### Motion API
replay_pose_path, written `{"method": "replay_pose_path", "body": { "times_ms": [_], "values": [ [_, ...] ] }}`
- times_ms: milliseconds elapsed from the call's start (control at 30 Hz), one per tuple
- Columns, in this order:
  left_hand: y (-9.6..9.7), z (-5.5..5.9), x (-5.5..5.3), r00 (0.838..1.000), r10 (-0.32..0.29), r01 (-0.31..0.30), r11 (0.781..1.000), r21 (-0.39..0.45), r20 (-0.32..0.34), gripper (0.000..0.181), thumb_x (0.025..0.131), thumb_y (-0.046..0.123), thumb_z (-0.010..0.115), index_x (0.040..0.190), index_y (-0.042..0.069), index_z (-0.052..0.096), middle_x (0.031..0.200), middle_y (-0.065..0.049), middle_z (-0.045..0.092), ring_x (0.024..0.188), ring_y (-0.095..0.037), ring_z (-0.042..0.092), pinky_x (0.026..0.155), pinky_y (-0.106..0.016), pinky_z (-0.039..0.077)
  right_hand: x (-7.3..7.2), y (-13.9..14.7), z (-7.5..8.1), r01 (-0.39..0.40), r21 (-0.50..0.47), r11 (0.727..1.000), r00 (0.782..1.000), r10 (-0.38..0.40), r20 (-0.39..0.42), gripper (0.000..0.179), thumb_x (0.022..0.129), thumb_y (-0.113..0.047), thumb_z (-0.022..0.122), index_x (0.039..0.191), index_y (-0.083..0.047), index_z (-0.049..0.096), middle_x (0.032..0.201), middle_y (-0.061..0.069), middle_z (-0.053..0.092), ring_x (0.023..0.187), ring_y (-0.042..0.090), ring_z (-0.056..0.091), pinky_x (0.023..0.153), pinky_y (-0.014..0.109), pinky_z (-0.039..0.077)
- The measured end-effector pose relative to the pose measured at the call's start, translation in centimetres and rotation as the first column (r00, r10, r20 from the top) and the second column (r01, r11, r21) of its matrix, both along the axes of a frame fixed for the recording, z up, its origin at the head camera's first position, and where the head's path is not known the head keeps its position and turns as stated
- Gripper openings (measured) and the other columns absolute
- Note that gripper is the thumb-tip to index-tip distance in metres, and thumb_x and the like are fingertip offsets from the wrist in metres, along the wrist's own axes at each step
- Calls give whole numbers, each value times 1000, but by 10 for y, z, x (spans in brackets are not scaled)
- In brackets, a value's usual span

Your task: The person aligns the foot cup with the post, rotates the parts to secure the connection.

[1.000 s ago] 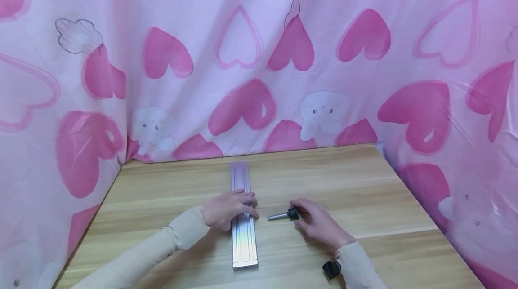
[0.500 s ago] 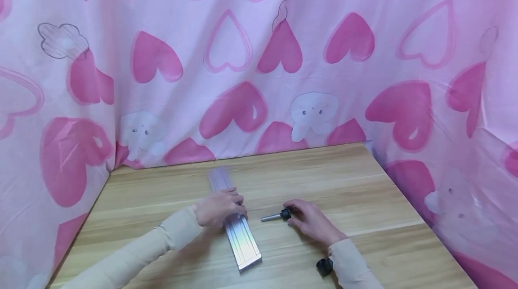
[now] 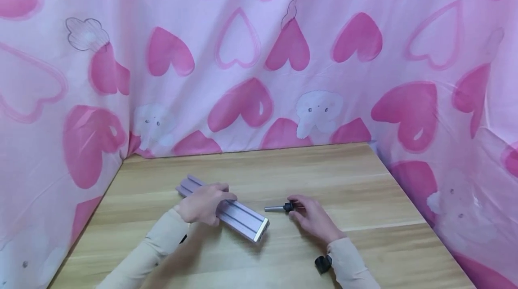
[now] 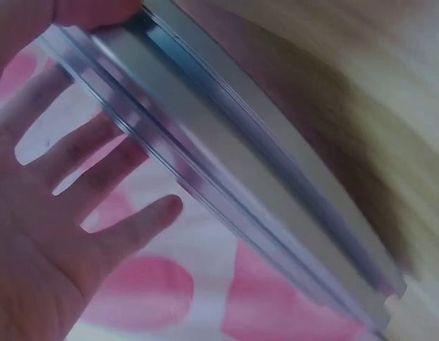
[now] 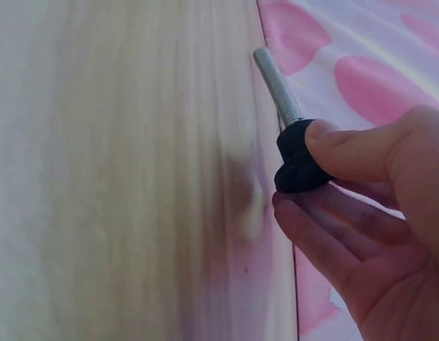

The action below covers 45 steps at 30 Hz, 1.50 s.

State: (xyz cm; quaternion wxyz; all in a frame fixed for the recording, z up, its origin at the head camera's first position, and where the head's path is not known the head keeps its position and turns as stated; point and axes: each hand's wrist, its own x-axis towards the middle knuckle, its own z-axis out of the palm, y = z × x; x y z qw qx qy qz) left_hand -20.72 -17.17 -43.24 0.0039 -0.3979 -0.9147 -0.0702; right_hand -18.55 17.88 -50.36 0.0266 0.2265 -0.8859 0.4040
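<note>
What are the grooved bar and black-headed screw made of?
Grooved bar: probably aluminium, satin silver, from its soft sheen and straight channels.
Screw: shank likely steel, grey with metallic glint; head probably plastic, matt black and moulded-looking, possibly rubber.

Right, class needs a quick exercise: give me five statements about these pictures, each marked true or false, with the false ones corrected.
1. The left hand holds the bar. True.
2. The right hand is holding nothing. False: the right hand pinches the knob.
3. A metal rod sticks out of the knob. True.
4. The bar and knob are touching. False: they are apart.
5. The cloth has pink hearts. True.
</note>
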Motion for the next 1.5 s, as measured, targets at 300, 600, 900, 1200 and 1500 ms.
{"method": "replay_pose_path", "body": {
  "times_ms": [300,600,900,1200,1500],
  "values": [
    [-6,6,18,993,113,-110,989,95,-24,64,54,18,91,116,18,74,96,1,57,82,-12,53,75,-31,52,18,0,16,92,-186,978,989,-69,128,43,90,1,70,131,1,60,116,10,70,108,25,69,95,28,56],
    [-22,17,50,946,316,-322,942,96,70,66,56,23,96,117,14,73,96,2,57,83,-14,52,76,-34,52,38,0,23,44,-329,943,993,-6,115,40,88,7,70,126,1,64,118,16,68,106,29,70,89,25,57],
    [-34,16,62,939,315,-336,926,170,142,69,58,16,94,123,8,72,93,3,55,79,-11,49,71,-27,50,42,-17,23,-19,-375,927,994,59,96,41,88,8,69,128,2,63,123,20,67,111,32,68,90,26,57],
    [-34,7,64,939,293,-325,928,184,178,67,60,17,93,123,7,71,93,3,56,80,-10,49,71,-25,48,46,-16,22,-26,-354,935,994,63,93,43,89,8,69,130,-2,63,127,25,65,114,34,66,92,25,56],
    [-30,9,69,942,285,-318,928,196,180,65,61,19,91,123,10,72,92,6,55,81,-10,49,70,-24,46,43,-10,27,-35,-360,932,979,104,173,46,91,3,68,136,-4,62,130,22,64,116,33,66,93,25,55]
  ]
}}
